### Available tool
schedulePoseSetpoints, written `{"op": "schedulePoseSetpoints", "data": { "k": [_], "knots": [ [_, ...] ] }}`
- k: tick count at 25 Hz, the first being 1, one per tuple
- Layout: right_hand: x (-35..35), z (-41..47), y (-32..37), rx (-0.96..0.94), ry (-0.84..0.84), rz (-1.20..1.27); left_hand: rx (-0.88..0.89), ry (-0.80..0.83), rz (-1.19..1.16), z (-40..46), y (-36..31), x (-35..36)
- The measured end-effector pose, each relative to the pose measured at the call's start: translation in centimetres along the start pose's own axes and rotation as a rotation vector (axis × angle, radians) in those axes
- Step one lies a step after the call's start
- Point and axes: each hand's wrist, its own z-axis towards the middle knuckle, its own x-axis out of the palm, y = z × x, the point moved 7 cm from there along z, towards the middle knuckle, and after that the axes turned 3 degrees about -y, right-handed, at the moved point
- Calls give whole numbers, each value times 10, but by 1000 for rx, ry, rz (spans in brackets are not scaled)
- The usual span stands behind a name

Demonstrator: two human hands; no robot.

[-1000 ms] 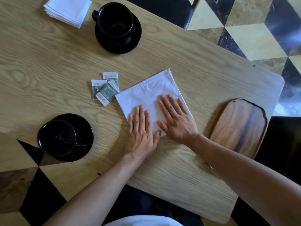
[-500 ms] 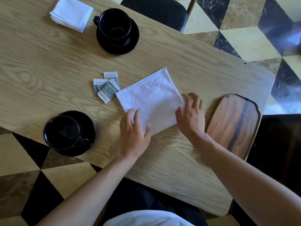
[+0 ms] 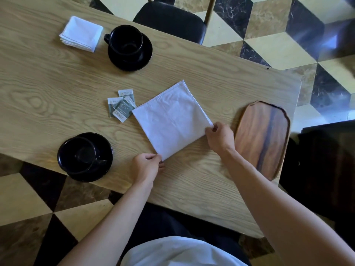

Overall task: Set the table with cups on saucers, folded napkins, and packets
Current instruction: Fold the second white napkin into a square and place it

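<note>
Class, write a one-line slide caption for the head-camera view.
Both hands, left and right, pinch corners of a white napkin on the wooden table.

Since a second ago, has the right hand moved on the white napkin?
Yes. The right hand has slid off the middle of the white napkin to its corner nearest the wooden tray, which it now pinches.

I see soft daylight from the far right, glare on the floor tiles, wide-angle bending at edges, dim near corners.
</note>
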Motion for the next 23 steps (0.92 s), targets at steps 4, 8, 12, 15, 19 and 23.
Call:
{"op": "schedulePoseSetpoints", "data": {
  "k": [4, 8, 12, 15, 19, 23],
  "knots": [
    [-2, -15, -21, 238, 67, 343, 30, 19, 36, 3, 5, 0],
    [4, -49, -54, 376, 75, 597, 51, -6, 144, 6, 9, -9],
    [18, -102, -85, 520, 117, 770, 55, 36, 152, 4, 13, -20],
    [31, -143, -100, 583, 268, 782, -36, 132, 91, 0, 27, -30],
    [38, -167, -115, 575, 351, 708, 6, 115, 118, 0, 44, -53],
    [29, -168, -118, 467, 270, 637, 88, 187, 70, -6, 50, -59]
  ]
}}
